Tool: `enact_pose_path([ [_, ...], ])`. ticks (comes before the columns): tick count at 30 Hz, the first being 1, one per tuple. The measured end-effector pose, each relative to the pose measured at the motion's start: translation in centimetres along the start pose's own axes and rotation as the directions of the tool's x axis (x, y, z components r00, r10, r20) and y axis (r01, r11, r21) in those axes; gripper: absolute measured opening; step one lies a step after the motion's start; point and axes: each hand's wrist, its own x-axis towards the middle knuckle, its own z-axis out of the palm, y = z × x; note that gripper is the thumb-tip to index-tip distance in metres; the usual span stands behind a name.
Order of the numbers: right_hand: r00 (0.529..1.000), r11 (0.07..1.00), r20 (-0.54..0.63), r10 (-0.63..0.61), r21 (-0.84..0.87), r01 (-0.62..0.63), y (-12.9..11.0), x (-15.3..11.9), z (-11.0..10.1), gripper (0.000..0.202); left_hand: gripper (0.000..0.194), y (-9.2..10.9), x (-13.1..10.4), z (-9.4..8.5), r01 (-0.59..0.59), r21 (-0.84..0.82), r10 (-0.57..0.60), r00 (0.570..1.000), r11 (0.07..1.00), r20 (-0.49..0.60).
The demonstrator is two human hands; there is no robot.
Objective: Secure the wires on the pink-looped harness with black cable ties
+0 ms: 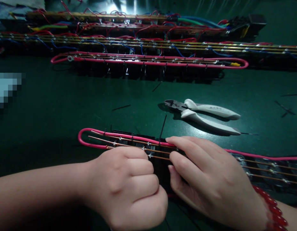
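Observation:
A long wired strip [160, 157] lies across the near side of the table, with copper rods and soldered joints over dark blocks. Along its far edge runs a thick red cable [138, 138], looped at the left end and bound with small black ties. My left hand [134, 189] is a fist at the strip's near side, and whatever it may hold is hidden. Fingertips of my right hand [210, 176] press the red cable and rods, thumb on the near side, gripping the strip. A thin black tie tail [163, 126] sticks up just left of those fingertips.
White-handled diagonal cutters [201, 112] lie beyond my right hand. Black tie scraps [121, 107] are scattered on the green table [90, 93]. Farther back, a red-cabled strip [148, 61] and several other wired strips [129, 41] span the table. A red bead bracelet [270, 205] circles my right wrist.

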Motion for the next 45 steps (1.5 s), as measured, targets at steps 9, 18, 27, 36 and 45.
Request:
enact_pose_path([
  [9,1.000,1.000,0.004,-0.024,0.014,0.024,0.20,0.23,-0.22,0.017,0.018,0.34,-0.21,0.13,0.240,0.291,-0.195,0.965,0.926,-0.175],
  [18,0.998,0.998,-0.009,-0.061,-0.012,0.061,0.07,0.30,-0.41,0.018,0.017,0.02,0.17,0.23,0.280,0.429,-0.267,0.959,0.859,-0.092],
  [27,0.997,0.997,-0.075,-0.025,-0.068,0.020,-0.54,-0.36,-0.32,0.029,0.021,0.32,-0.10,0.48,0.404,0.499,-0.352,0.915,0.767,-0.199],
  [36,0.990,0.979,-0.073,0.121,-0.155,-0.131,-0.62,-0.05,-0.47,0.034,0.032,0.12,-0.58,0.26,0.441,0.280,-0.409,0.897,0.853,-0.167],
  [45,0.992,0.995,-0.098,0.074,-0.064,-0.080,0.16,-0.03,0.16,0.030,0.037,-0.19,-0.16,0.45,0.494,0.277,-0.484,0.868,0.824,-0.109],
])
